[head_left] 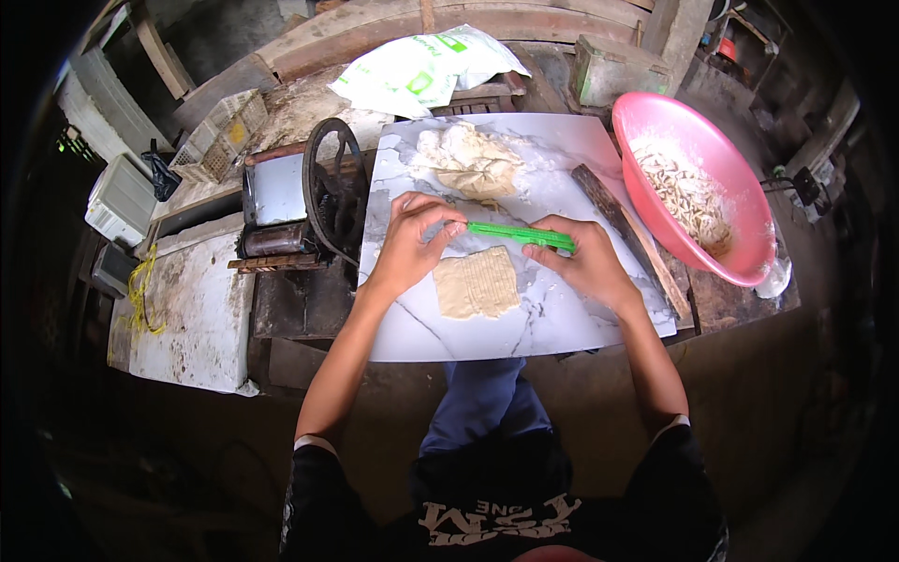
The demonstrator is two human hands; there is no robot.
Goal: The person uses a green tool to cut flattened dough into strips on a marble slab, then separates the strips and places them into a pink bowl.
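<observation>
Nearest the viewer, two bare forearms are extended from the lower edge over a white marble-patterned board (440, 328) that is laid across a dark, worn bench. On the board, just ahead of the wrists, a flat rectangular sheet of dough (477, 282) is seen, its surface scored with parallel lines. Directly above its far edge a green ruler-like strip (520, 234) is held crosswise between both hands. The left hand (410, 245) is curled over the strip's left end, fingers bent and closed together on it; the right hand (582, 258) is clamped on the right end, thumb and fingers pinched around it. Whether the strip is touching the dough sheet cannot be told. Farther along the board a rough lump of dough (471, 161) is piled, with flour dusted around it. To the right of the board a dark wooden stick (626, 234) is laid diagonally, and beyond it a pink plastic basin (712, 140) is set, partly filled with cut strips of dough (688, 192) and flour. To the left of the board a hand-cranked roller machine (300, 201) with a black wheel is stationed, close against the board's left edge. At the far side a white and green plastic bag (421, 70) is lying on timber planks.
</observation>
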